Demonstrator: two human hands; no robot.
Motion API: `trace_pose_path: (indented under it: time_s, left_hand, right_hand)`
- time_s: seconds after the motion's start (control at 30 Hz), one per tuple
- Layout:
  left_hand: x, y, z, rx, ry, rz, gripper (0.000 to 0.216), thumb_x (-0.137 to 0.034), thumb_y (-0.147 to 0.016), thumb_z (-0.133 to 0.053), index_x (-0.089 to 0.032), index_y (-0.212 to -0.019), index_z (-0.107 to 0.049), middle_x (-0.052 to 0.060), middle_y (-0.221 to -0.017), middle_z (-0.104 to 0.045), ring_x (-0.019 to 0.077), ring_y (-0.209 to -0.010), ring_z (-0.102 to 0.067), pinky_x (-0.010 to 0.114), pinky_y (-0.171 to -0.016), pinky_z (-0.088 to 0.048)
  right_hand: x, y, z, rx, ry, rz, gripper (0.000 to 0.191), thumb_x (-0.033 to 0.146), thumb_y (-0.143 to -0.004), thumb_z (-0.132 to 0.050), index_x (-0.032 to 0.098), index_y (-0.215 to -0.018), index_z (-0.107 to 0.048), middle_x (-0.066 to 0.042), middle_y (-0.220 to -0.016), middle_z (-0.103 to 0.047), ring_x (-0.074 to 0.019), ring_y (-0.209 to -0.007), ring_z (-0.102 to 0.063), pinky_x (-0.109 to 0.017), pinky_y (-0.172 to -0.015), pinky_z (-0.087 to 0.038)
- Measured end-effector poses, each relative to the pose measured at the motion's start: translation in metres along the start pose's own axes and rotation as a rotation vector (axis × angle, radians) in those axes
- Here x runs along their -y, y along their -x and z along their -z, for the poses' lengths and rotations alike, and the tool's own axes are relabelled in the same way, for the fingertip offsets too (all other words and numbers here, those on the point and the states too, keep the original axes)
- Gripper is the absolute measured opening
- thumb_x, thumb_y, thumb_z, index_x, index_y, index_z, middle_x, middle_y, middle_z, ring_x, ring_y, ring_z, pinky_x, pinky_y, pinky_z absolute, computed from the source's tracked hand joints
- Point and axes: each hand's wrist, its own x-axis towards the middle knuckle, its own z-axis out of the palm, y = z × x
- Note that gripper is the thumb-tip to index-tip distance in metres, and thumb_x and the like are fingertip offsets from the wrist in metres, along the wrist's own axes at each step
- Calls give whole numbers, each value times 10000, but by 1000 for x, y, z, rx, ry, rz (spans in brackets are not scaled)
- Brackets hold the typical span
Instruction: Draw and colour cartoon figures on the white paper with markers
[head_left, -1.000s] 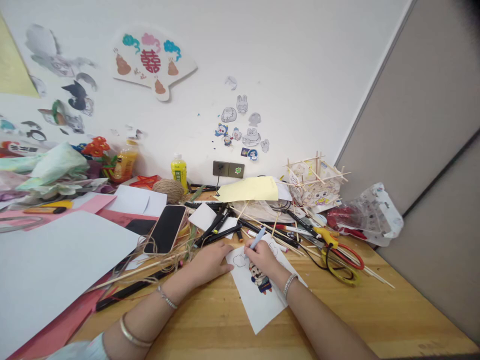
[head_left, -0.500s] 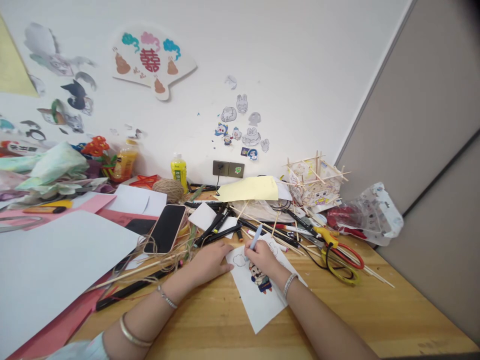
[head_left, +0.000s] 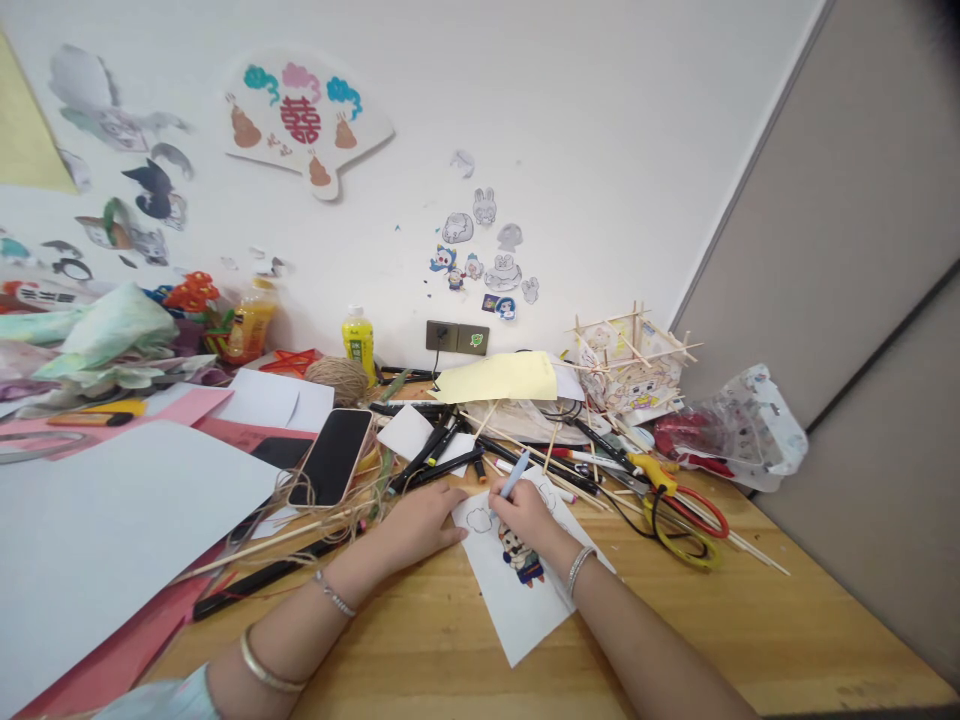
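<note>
A light-blue pen [head_left: 514, 475] is gripped in my right hand [head_left: 525, 517], its tip down at a cloud outline on a white sheet of paper [head_left: 511, 625]. The sheet lies at an angle on the wooden table and carries a coloured cartoon figure [head_left: 523, 562] beside the clouds. Part of the drawing is covered by my right hand and wrist. My left hand [head_left: 425, 520] rests flat, fingers stretched out, with its fingertips on the paper's upper left edge.
Behind the hands lie black markers [head_left: 431, 452], thin sticks and white scraps. A phone [head_left: 332, 458] and tangled twine are on the left, near large white sheets [head_left: 150, 540]. Scissors [head_left: 686, 520] and a stick frame [head_left: 634, 365] stand to the right. A yellow-green bottle [head_left: 358, 345] is by the wall.
The pen's upper end has tilted slightly to the right in my right hand. My left hand and the paper have stayed in place.
</note>
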Motion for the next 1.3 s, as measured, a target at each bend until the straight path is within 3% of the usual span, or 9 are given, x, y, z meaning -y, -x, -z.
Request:
trace_pose_path:
  time_s: [0.7, 1.3]
  left_hand:
    - [2, -1, -2, -6, 16, 17, 322, -336, -817, -552, -221, -1115, -586, 83, -1043, -628, 260, -976, -594, 337, -846, -448]
    - [1, 0, -1, 1, -8, 1, 343, -311, -827, -552, -181, -1143, -585, 103, -1022, -621, 271, -952, -597, 355, -831, -458]
  right_hand:
    - [-5, -2, -3, -53, 32, -1, 181, 172, -785, -468, 193, -614, -524, 39, -536, -501, -132, -538, -499, -205, -519, -362]
    - [-2, -1, -2, -26, 54, -2, 189, 142, -775, -488, 190, -600, -541, 35, -537, -539, -127, -543, -528, -206, -555, -386]
